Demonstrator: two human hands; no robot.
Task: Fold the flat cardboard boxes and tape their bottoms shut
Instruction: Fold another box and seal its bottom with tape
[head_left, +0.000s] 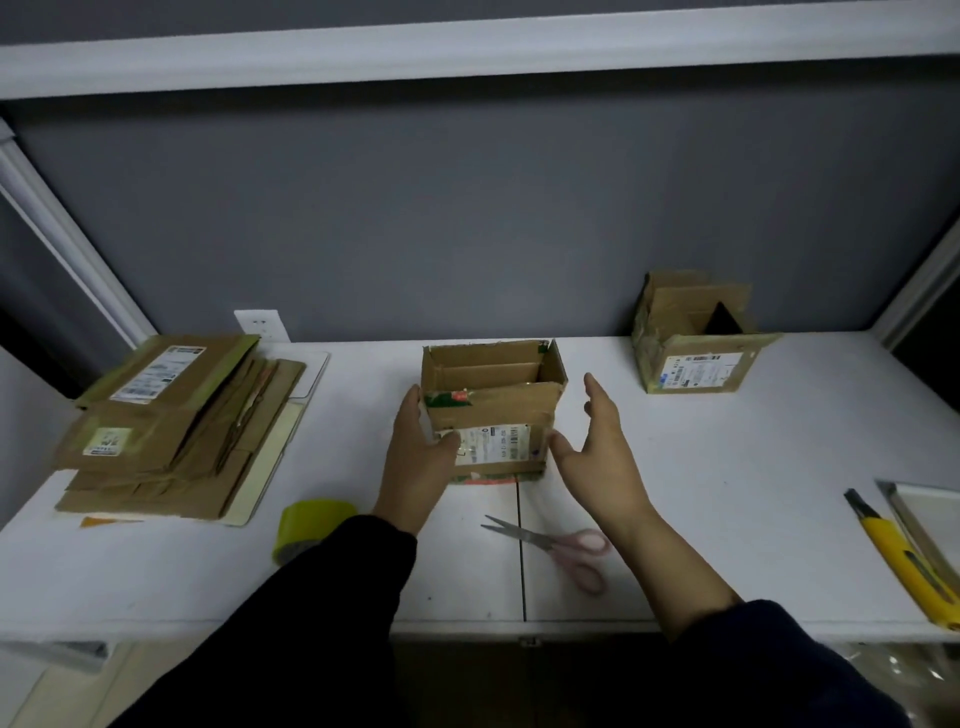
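Head view: one look down over a white table (727, 467) set against a grey wall.
Box in hand: a small folded cardboard box (493, 410) stands upright at the middle of the table, top flaps open, a white label on its near face.
Left hand: the left hand (421, 447) grips the box's left side, thumb across the near face, fingers along the left wall.
Right hand: the right hand (597, 447) is open, fingers spread, just beside the box's right side; only the thumb tip looks near the corner, contact unclear.
Flat boxes: a stack of flat cardboard (176, 421) lies at the far left of the table.
Second box: another folded box (696, 338) sits open at the back right, well apart.
Tape: a yellow-green tape roll (306, 525) stands just left of the left sleeve.
Scissors: pink-handled scissors (556, 545) lie near the front edge, between the forearms.
Knife: a yellow utility knife (904, 556) lies at the right edge beside a white tray (930, 499).
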